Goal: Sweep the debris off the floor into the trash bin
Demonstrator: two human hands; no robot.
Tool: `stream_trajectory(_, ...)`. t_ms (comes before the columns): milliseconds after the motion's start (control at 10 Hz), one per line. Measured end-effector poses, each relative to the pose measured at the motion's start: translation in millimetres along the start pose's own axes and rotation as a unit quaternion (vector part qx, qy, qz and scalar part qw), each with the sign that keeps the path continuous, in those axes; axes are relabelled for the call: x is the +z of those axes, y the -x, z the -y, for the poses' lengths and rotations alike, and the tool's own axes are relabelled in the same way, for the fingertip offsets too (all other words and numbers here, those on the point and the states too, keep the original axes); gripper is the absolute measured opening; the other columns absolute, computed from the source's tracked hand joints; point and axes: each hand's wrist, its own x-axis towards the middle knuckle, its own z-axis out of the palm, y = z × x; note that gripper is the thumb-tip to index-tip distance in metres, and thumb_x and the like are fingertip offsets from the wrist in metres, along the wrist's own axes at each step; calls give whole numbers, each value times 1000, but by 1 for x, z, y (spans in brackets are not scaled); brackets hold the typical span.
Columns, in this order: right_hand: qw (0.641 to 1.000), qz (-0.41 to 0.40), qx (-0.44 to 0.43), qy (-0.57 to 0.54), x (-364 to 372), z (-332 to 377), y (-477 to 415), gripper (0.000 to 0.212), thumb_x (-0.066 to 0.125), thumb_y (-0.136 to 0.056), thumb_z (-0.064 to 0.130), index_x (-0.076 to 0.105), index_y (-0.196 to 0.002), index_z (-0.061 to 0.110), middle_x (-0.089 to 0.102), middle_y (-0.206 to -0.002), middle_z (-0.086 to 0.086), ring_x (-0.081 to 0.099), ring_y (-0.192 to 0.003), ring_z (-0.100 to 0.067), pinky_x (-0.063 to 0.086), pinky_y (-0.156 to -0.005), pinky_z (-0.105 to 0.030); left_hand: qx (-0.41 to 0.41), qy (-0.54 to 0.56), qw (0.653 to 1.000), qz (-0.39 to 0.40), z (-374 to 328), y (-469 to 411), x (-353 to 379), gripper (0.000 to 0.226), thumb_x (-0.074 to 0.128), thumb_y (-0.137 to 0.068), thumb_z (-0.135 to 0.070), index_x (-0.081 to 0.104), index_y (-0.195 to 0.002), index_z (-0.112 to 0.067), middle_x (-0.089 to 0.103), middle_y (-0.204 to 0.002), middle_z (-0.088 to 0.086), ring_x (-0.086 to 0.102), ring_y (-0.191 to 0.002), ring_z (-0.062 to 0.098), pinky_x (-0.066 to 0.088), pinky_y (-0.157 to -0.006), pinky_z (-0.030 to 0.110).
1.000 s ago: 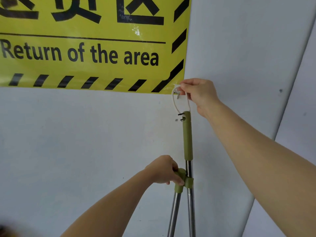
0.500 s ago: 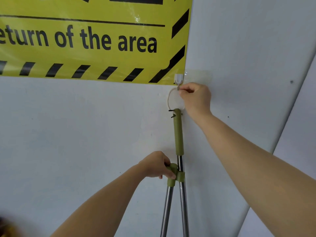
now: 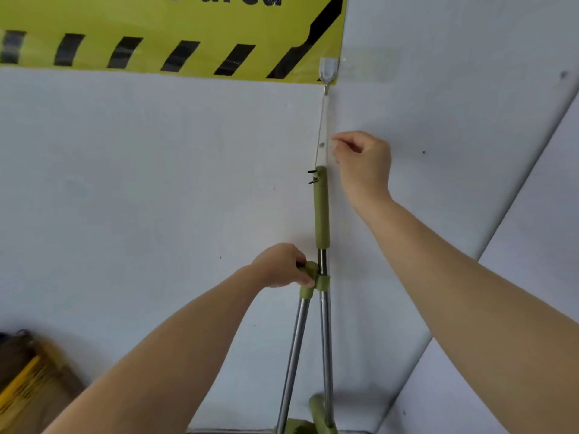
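Observation:
A broom with a green grip and a steel pole hangs against the white wall by a white loop from a small clear hook. The loop is pulled straight. A second steel pole, the dustpan handle, is clipped to the broom pole by a green clip. My left hand grips the green top of that dustpan handle. My right hand hovers just right of the loop with fingers curled and nothing in them. The green dustpan peeks in at the bottom edge.
A yellow and black striped sign covers the wall at upper left, ending by the hook. A blurred brown and yellow object sits at lower left. An angled white wall panel runs along the right.
My right hand has let go of the loop on the hook and dropped lower, beside the string. The loop now hangs taut. The view has tilted downward.

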Motion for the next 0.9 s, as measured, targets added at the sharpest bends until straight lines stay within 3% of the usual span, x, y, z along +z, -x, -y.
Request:
stream_trajectory(100, 999, 10, 22, -24, -2, -8, 15, 16, 57, -86, 7, 70, -79, 13, 58, -61, 9, 54, -66, -12, 46, -67, -22, -1, -34, 999, -1, -1, 4, 5, 28, 74, -77, -36, 62, -74, -12, 48, -62, -4, 46, -62, 16, 36, -58, 27)
stream_trajectory(300, 994, 69, 75, -47, -12, -17, 49, 14, 56, -92, 13, 68, -85, 15, 61, -68, 4, 57, -68, -13, 53, -71, -26, -4, -169, 985, -34, -6, 20, 11, 22, 61, -85, -38, 52, -82, -17, 51, -74, -4, 51, -74, 20, 37, -65, 30)
stream_trajectory(400, 991, 86, 92, -49, -16, -21, 62, 13, 57, -92, 16, 68, -86, 14, 62, -68, 5, 56, -63, -8, 51, -65, -19, -17, -194, 979, -67, -9, 29, 15, 17, 56, -84, -30, 55, -95, -17, 63, -94, 0, 56, -88, 24, 38, -83, 32)
stream_trajectory(500, 989, 98, 105, -49, -22, -23, 72, 13, 58, -90, 19, 70, -87, 13, 60, -66, 8, 54, -61, -5, 46, -60, -13, -33, -201, 974, -101, -11, 39, 16, 42, 55, -88, -32, 52, -125, -14, 61, -120, 3, 54, -112, 25, 34, -99, 35)
stream_trajectory(600, 987, 103, 113, -55, -29, -25, 81, 12, 57, -90, 18, 67, -83, 14, 58, -64, 9, 52, -61, -5, 43, -62, -18, -43, -145, 982, -111, -15, 56, 15, 57, 56, -91, -33, 39, -142, -15, 49, -140, 4, 43, -130, 24, 28, -109, 37)
stream_trajectory(700, 986, 105, 116, -65, -36, -23, 88, 11, 57, -90, 18, 66, -83, 15, 58, -65, 9, 52, -62, -5, 44, -67, -22, -63, -62, 986, -144, -27, 78, 10, 61, 56, -93, -32, 34, -147, -14, 42, -147, 6, 37, -135, 26, 25, -112, 37)
stream_trajectory(800, 983, 113, 117, -80, -41, -19, 95, 13, 58, -89, 19, 66, -81, 14, 57, -65, 7, 52, -63, -8, 44, -67, -24, -72, 61, 975, -202, -37, 98, 7, 59, 57, -93, -34, 37, -145, -16, 42, -147, 4, 37, -135, 25, 31, -112, 38)
stream_trajectory(900, 981, 121, 122, -95, -44, -12, 103, 20, 59, -90, 24, 67, -81, 9, 59, -69, -1, 52, -66, -13, 46, -69, -29, -56, 167, 943, -282, -54, 115, 2, 56, 59, -92, -35, 42, -142, -18, 46, -143, -2, 43, -130, 18, 35, -105, 29)
